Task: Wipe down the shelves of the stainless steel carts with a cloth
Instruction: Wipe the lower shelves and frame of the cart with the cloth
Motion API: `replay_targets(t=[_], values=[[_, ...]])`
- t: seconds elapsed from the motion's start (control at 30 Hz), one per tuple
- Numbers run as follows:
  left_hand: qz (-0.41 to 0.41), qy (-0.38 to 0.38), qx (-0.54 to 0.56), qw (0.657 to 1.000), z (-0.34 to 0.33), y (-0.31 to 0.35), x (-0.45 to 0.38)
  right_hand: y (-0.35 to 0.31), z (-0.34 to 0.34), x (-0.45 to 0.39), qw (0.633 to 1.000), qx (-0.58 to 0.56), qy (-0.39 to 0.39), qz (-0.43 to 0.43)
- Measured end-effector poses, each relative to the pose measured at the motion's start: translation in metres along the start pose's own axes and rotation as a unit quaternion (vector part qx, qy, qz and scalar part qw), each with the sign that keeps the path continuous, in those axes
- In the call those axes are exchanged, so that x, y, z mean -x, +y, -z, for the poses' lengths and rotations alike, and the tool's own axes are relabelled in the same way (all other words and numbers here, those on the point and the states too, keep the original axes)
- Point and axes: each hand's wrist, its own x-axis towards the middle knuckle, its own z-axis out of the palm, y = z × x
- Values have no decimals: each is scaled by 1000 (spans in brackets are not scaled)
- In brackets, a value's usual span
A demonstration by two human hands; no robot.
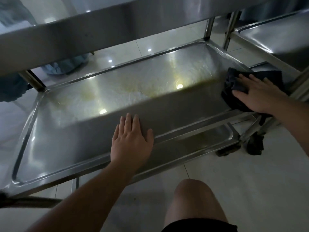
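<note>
A stainless steel cart fills the head view. Its middle shelf [70, 128] is a shallow tray with yellowish stains and wet streaks near the middle. My left hand [132, 139] lies flat, fingers straight, on the shelf's front part. My right hand [255, 94] presses a dark cloth [234, 91] flat against the shelf's right end, fingers spread. A tail of the cloth hangs down off the shelf's right edge. The upper shelf [117, 22] crosses the top of the view. A lower shelf [209, 138] shows beneath the front right corner.
A second steel cart [275, 36] stands close on the right. Blue fabric [65, 66] lies on the tiled floor behind the cart. A caster wheel [225, 151] sits below the right corner. My bare knee [194, 198] is at the bottom.
</note>
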Motion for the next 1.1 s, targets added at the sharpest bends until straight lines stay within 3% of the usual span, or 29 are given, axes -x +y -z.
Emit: replay_targets(t=[0.13,0.27,0.37,0.5,0.57,0.63,0.7,0.8,0.9,1.0,1.1], values=[[-10,9,-19,1000,-3,-1,2,4,3,-26,997,-15,25,-65],[-3,10,-21,1000,-3,2,3,-40,5,-46,993,-45,30,-108],[-1,12,-27,1000,-2,3,3,-116,3,-35,997,-57,43,-18],[3,5,-32,999,1,5,4,-208,-16,0,976,-25,4,215],[1,3,-32,999,2,5,4,-206,-16,0,957,-21,-25,289],[2,10,-29,1000,1,5,3,-178,-9,-12,950,-24,-18,310],[5,16,-27,999,1,5,3,-136,-3,-32,966,-34,5,256],[4,24,-33,999,-2,4,3,-59,7,-61,996,-43,44,60],[6,26,-34,999,-4,6,2,-25,6,-81,997,-14,51,-61],[4,20,-30,999,-2,6,3,-73,-1,-88,985,-55,46,-156],[6,10,-24,1000,0,7,4,-158,-9,-73,987,-75,44,-136]])
